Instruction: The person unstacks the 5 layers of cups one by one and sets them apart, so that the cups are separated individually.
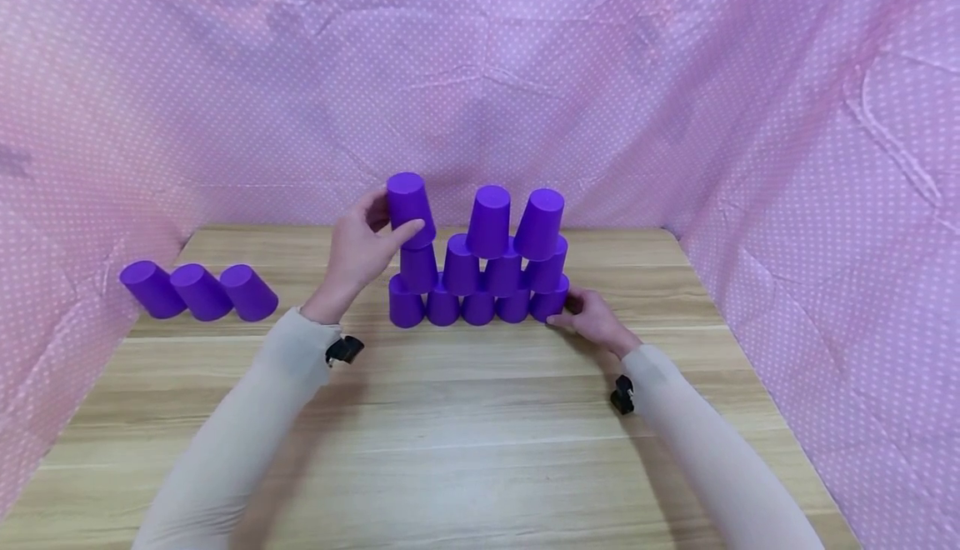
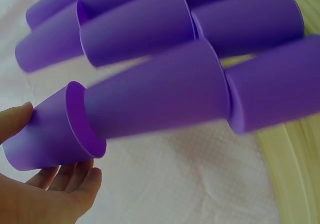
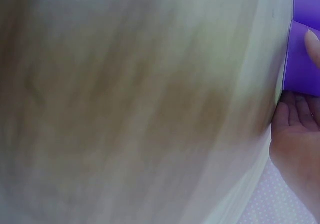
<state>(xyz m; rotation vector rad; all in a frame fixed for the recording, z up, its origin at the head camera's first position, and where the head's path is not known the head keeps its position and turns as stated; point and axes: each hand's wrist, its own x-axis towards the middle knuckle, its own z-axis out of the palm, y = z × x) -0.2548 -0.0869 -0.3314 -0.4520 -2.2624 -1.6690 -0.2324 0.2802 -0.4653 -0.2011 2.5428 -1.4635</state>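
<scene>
Purple cups stand upside down in a stacked wall. In the head view my left hand [image 1: 358, 252] grips one cup [image 1: 408, 200] between thumb and fingers, over the leftmost second-row cup [image 1: 417, 271]. The left wrist view shows the held cup [image 2: 42, 131] tilted, its open rim close to that lower cup's top [image 2: 155, 94]; whether they touch I cannot tell. Two top-row cups, one in the middle [image 1: 490, 221] and one at right [image 1: 541, 223], sit on the second row. With thumb in front and fingers behind, my right hand [image 1: 598, 322] holds the bottom row's right-end cup [image 1: 551, 302].
Three more purple cups, upside down, line the table's left side: a left one [image 1: 152, 290], a middle one [image 1: 201, 292] and a right one [image 1: 249, 292]. The wooden table [image 1: 480, 433] is bounded by pink dotted cloth [image 1: 480, 83] at the back and sides.
</scene>
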